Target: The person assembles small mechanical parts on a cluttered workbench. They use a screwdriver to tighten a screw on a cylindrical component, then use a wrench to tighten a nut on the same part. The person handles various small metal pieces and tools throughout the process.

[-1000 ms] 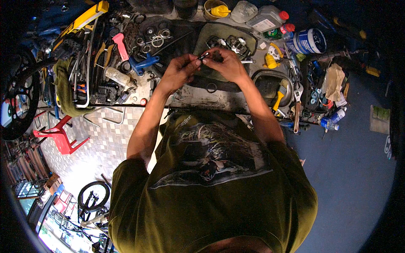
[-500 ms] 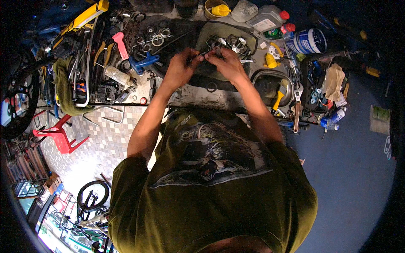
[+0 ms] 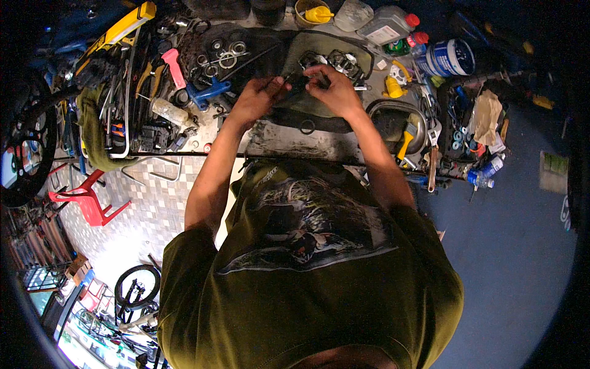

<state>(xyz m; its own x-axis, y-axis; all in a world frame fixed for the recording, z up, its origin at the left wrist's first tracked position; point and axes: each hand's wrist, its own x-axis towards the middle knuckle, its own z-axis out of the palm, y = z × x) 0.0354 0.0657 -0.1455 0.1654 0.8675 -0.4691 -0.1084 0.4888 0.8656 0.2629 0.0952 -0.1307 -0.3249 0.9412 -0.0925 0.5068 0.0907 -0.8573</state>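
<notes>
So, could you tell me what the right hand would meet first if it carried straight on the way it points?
Probably the left hand: the right hand points leftward at it, with only a small dark part between their fingertips.

Olive-green T-shirt [image 3: 307, 289], short-sleeved and loosely cut, filling the lower half of the head view. Large printed graphic across the chest [image 3: 307, 224] in dark grey, black and pale tones (details too bent by the lens to make out), wider at its lower edge and narrowing upward. Small pale marking near the left shoulder area of the shirt. Sleeves ending above the elbows, hems plain. Both forearms bare, no watch, no bands, no gloves. Left hand [image 3: 255, 101] and right hand [image 3: 335, 92] bare as well, fingers [image 3: 319, 71] without rings as far as visible.
</notes>
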